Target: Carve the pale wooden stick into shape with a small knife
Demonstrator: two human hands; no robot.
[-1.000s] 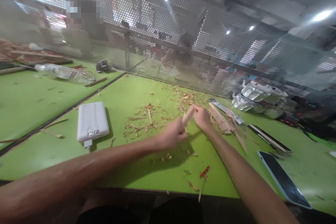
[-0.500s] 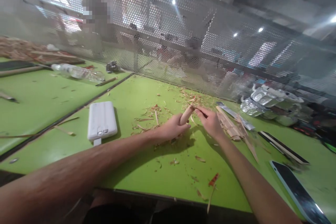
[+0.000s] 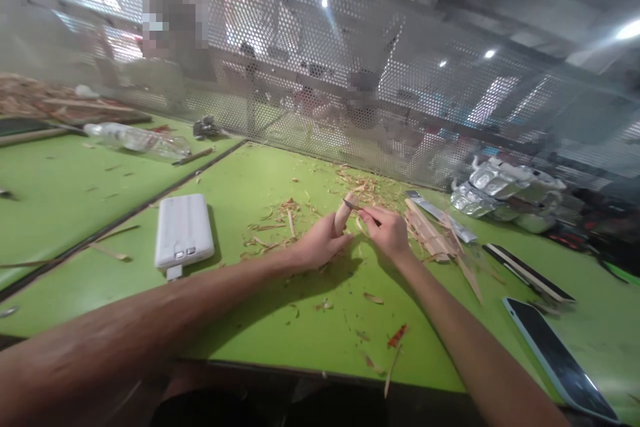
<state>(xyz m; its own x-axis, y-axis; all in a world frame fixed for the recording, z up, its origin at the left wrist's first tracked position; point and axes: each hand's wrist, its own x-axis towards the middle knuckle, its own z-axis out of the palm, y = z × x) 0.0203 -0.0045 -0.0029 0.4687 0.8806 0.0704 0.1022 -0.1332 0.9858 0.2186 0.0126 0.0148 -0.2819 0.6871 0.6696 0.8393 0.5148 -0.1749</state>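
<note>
Beyond the wooden stick point(image 3: 342, 219) stands a perforated metal screen point(image 3: 300, 60), and beneath it spreads a green tabletop point(image 3: 240, 340). A clear plastic bottle point(image 3: 135, 139) lies far to the stick's left. The left hand point(image 3: 320, 241) is wrapped round the stick's lower part, holding it above the tabletop, likely to steady it while leaving the upper end bare. At the stick's right, the right hand point(image 3: 389, 232) grips a slim dark knife point(image 3: 351, 205). A smartphone point(image 3: 559, 357), right of the stick and nearer the person, and a white power bank point(image 3: 183, 230), to its left, seem placed outside the forearms' way. The knife's blade crosses the stick near its upper end; whether it bites in is too small to tell. Shavings point(image 3: 365, 185) lie scattered beyond and left of the stick.
</note>
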